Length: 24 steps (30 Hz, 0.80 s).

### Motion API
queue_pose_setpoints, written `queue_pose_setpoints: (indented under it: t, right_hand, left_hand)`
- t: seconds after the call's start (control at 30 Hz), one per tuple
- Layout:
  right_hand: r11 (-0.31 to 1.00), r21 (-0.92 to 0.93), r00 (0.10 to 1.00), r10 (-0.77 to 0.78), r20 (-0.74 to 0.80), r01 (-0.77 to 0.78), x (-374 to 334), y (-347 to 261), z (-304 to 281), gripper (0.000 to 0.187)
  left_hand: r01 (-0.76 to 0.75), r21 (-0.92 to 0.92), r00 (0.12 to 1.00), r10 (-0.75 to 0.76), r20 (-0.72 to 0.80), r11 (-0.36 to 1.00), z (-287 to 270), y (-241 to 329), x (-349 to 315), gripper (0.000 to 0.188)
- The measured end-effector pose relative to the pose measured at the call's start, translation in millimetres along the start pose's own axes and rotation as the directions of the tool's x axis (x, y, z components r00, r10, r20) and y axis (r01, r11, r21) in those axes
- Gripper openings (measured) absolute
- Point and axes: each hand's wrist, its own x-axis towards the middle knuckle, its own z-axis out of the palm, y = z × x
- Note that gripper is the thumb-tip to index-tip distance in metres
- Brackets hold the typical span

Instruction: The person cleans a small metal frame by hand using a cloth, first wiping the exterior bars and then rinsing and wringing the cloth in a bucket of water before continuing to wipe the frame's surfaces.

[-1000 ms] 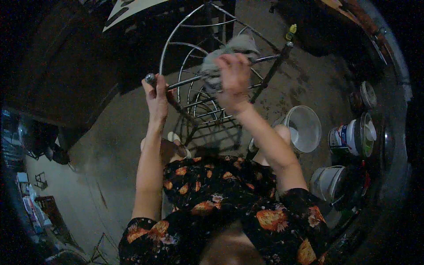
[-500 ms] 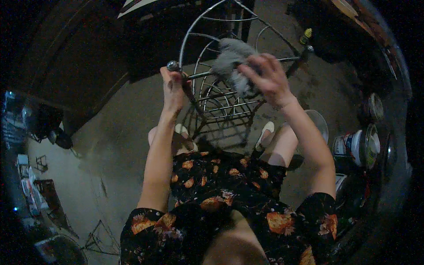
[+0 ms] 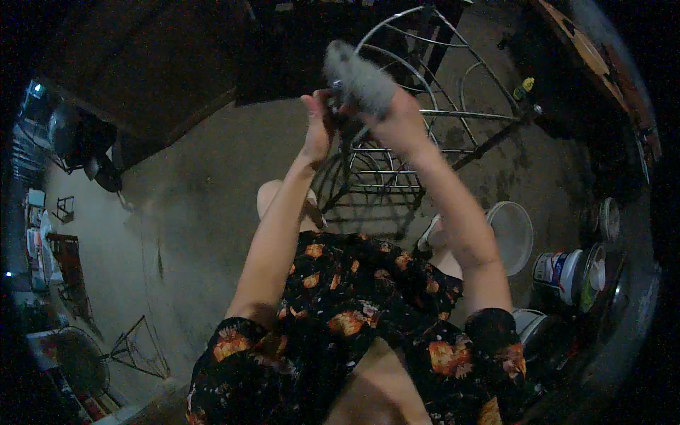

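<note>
A curved metal wire frame [image 3: 425,120] stands on the concrete floor in front of me. My left hand [image 3: 316,126] grips the end of one of its dark bars, raised at about chest height. My right hand [image 3: 393,120] holds a grey cloth [image 3: 358,78] bunched against the same part of the frame, right beside my left hand. My black dress with orange flowers [image 3: 354,319] fills the lower middle of the view, and my feet [image 3: 433,234] show under the frame.
A white bucket [image 3: 511,234] sits on the floor to my right, with several paint tins [image 3: 563,273] beyond it. A small yellow bottle [image 3: 523,88] stands near the frame's far side. Dark furniture [image 3: 297,49] lies behind, and a wire stand [image 3: 138,350] at lower left.
Both hands have come together at the bar's end. The right hand carried the grey cloth from the frame's middle leftward to the left hand. The view has tilted.
</note>
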Motion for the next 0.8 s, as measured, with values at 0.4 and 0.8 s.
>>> queue_pose_setpoints:
  t: [0.4, 0.8]
  right_hand:
    - [0.943, -0.113, 0.944, -0.321, -0.079, 0.312, 7.4, -15.5, 15.2, 0.06]
    - [0.932, 0.294, 0.977, -0.203, -0.064, 0.213, 30.9, 13.9, 20.5, 0.045]
  left_hand:
    - [0.055, -0.031, 0.998, -0.056, -0.022, 0.998, 10.6, 10.0, -12.2, 0.09]
    - [-0.111, -0.134, 0.994, 0.107, -0.037, 0.985, 4.5, -18.7, 2.5, 0.07]
